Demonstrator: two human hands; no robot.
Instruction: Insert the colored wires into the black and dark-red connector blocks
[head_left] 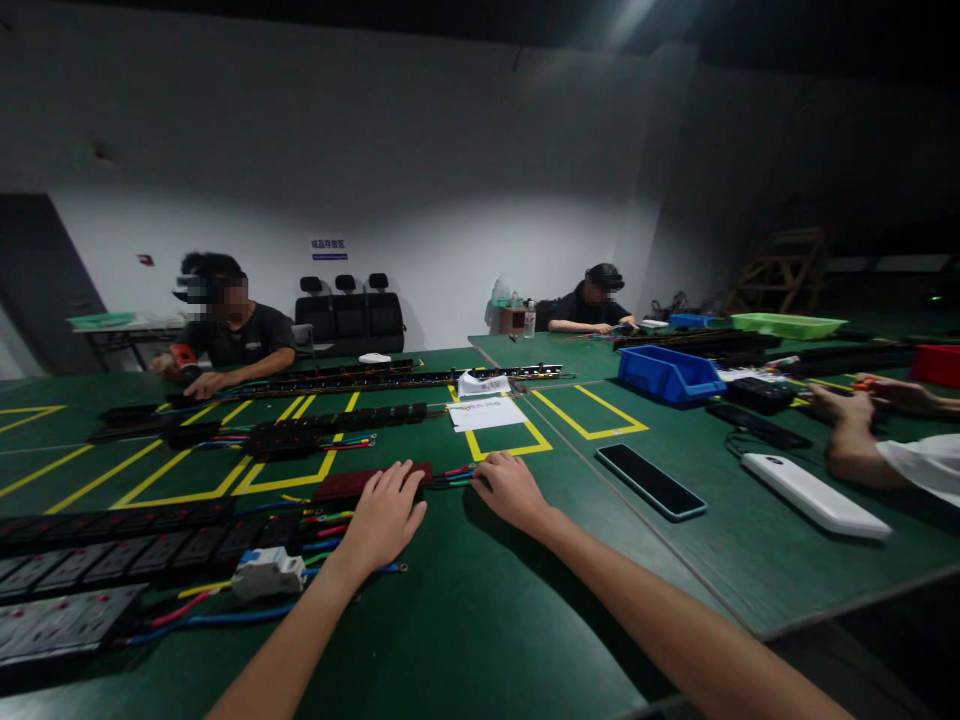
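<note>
Fingers spread, my left hand [384, 512] rests on a dark red block [337, 483] on the green table. From the right end of this block come several coloured wires [452, 478]. My right hand [510, 490] is at the tips of these wires, its thumb and fingers closed round the ends. Nearer to me on the left lie black socket strips [161, 550] with coloured leads and a grey-white breaker [268, 573]. A sheet of white paper [489, 414] lies beyond my hands.
A phone [652, 482], a white power bank [814, 494] and a blue bin [669, 374] are on the right. Another person's hands [847, 405] work at the right edge. Two people sit across the table, near long black strips [330, 380].
</note>
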